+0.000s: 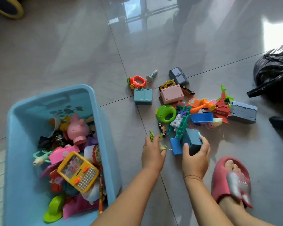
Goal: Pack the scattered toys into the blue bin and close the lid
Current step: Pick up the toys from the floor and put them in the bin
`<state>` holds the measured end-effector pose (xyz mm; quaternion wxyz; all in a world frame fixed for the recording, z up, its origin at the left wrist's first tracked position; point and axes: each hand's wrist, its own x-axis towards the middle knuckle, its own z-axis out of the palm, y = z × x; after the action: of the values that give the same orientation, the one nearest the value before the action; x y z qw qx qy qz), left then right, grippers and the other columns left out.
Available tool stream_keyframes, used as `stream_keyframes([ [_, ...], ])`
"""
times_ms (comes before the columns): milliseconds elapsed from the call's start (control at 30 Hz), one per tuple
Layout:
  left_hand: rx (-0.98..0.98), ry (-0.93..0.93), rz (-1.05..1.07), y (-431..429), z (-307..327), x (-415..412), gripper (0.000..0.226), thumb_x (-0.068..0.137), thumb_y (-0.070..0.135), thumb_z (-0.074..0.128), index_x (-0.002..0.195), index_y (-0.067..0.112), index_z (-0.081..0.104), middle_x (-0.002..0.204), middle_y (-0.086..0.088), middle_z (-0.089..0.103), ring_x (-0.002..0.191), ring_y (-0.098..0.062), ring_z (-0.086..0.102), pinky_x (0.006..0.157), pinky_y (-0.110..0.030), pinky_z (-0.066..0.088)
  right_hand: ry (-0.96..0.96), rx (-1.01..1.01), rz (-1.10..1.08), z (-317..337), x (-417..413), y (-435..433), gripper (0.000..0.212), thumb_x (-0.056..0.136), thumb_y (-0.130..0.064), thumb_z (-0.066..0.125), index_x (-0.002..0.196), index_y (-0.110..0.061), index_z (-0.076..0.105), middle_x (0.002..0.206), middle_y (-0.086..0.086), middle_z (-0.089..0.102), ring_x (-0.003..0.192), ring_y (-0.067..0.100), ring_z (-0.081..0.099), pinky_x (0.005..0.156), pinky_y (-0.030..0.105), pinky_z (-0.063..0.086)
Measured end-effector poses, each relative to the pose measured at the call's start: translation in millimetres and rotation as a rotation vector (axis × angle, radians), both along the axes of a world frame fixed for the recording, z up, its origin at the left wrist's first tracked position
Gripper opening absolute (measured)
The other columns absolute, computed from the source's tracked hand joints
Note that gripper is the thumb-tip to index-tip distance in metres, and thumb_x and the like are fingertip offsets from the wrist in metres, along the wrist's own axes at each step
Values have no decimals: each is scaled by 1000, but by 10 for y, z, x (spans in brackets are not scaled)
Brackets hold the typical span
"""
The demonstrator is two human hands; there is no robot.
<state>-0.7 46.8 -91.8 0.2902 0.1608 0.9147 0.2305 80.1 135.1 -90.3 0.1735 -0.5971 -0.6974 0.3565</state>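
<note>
R hand [196, 152] clamped on dark blue block [193, 141], L hand [153, 150] fisted round green toy [152, 136], blue bin [95, 101] to L.

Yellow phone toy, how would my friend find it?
Look in the blue bin on the left. Near its middle, on top of the heap, lies the yellow phone toy. It alone has a silver keypad, orange buttons and a small screen.

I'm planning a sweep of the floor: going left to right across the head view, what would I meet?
blue bin → left hand → right hand → pink slipper → black plastic bag
</note>
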Motion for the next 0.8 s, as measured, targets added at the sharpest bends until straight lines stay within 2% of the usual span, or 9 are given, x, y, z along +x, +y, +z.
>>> stream_keyframes([
  [133,250,107,100,-320,646,-196,51,83,26,68,129,29,46,117,4,41,96,-14,53,80,-25,47,250,44,-32,408,-174,-282,68,76,-26,67,136,-15,36,133,13,49,118,29,51,94,31,42],
  [267,432,265,238,-755,1337,-554,59,80,22,73,132,28,47,116,7,41,99,3,41,83,-2,36,496,-67,92,900,-428,-563,69,77,-30,69,135,-24,33,135,8,43,122,17,49,97,39,50],
  [300,458,306,298,-870,1485,-666,60,80,21,74,133,26,47,117,7,41,102,3,40,86,-3,35,564,-110,143,1031,-497,-654,68,77,-34,68,135,-26,33,134,4,43,122,15,49,95,41,52],
  [400,444,403,505,-1276,1817,-992,60,80,23,74,133,23,47,119,6,43,108,-7,45,91,-21,38,721,-208,331,1373,-684,-992,66,77,-36,66,134,-25,35,125,-8,51,117,10,55,90,40,55],
  [500,349,413,688,-1802,1849,-1221,59,78,28,75,131,23,48,124,-4,50,108,-19,54,97,-35,45,743,-248,523,1631,-969,-1316,62,78,-30,68,131,-27,38,116,-22,52,105,0,57,87,33,54],
  [567,305,390,751,-2046,1805,-1299,61,76,30,75,130,25,47,126,-8,52,110,-26,56,97,-47,48,716,-226,652,1699,-1235,-1464,59,78,-30,69,129,-29,39,114,-20,53,102,4,58,84,30,54],
  [600,290,381,753,-2106,1792,-1329,61,77,29,75,130,24,46,128,-9,51,112,-27,56,98,-47,47,697,-225,718,1700,-1380,-1509,58,79,-29,69,128,-28,38,115,-15,55,102,9,58,83,30,53],
  [700,230,377,749,-2200,1778,-1459,62,82,25,72,136,17,42,131,-13,46,114,-29,52,96,-36,42,565,-184,914,1614,-1779,-1595,57,80,-17,68,129,-23,39,121,1,56,105,20,57,84,27,49],
  [800,179,398,746,-2231,1781,-1629,62,86,23,67,139,15,37,135,-16,40,118,-32,48,95,-36,39,460,-100,1051,1448,-2050,-1595,61,79,-7,65,134,-17,41,131,6,51,118,24,48,102,37,42],
])
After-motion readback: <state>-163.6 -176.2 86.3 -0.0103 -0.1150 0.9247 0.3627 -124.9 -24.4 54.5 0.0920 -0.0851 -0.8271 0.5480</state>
